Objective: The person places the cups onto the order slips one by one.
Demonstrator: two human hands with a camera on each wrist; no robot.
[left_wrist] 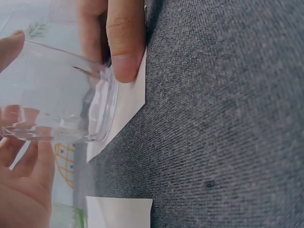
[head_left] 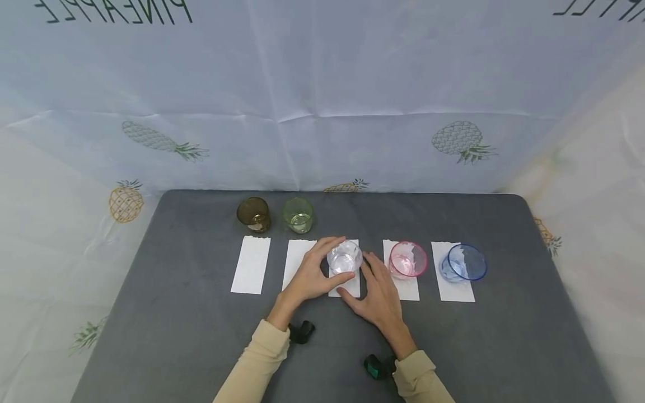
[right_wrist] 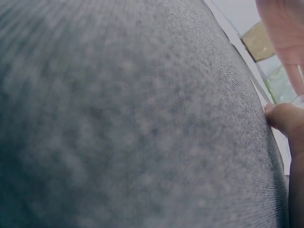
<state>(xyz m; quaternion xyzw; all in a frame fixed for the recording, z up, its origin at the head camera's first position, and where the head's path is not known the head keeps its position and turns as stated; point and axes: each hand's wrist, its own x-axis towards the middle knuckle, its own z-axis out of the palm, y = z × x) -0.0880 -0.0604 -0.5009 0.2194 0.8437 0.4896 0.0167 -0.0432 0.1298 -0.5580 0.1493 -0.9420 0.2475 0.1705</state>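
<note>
A clear glass (head_left: 345, 256) stands over the middle white paper strip (head_left: 347, 290). My left hand (head_left: 318, 273) holds this glass from its left side, thumb at the near side and fingers at the far side. On the other side is my right hand (head_left: 377, 294), fingers spread and relaxed, fingertips close beside the glass; whether they touch it I cannot tell. In the left wrist view the clear glass (left_wrist: 57, 90) has its thick base close to the paper, with fingers (left_wrist: 126, 38) beside the base. The right wrist view catches only part of my right hand (right_wrist: 292, 126).
A pink-rimmed glass (head_left: 407, 260) and a blue-rimmed glass (head_left: 466, 263) stand on strips at the right. Behind the strips are a brown glass (head_left: 253, 214) and a green glass (head_left: 298, 215). The leftmost strip (head_left: 251, 265) lies on the grey table (head_left: 191, 313). A pineapple-print cloth (head_left: 302, 84) hangs behind.
</note>
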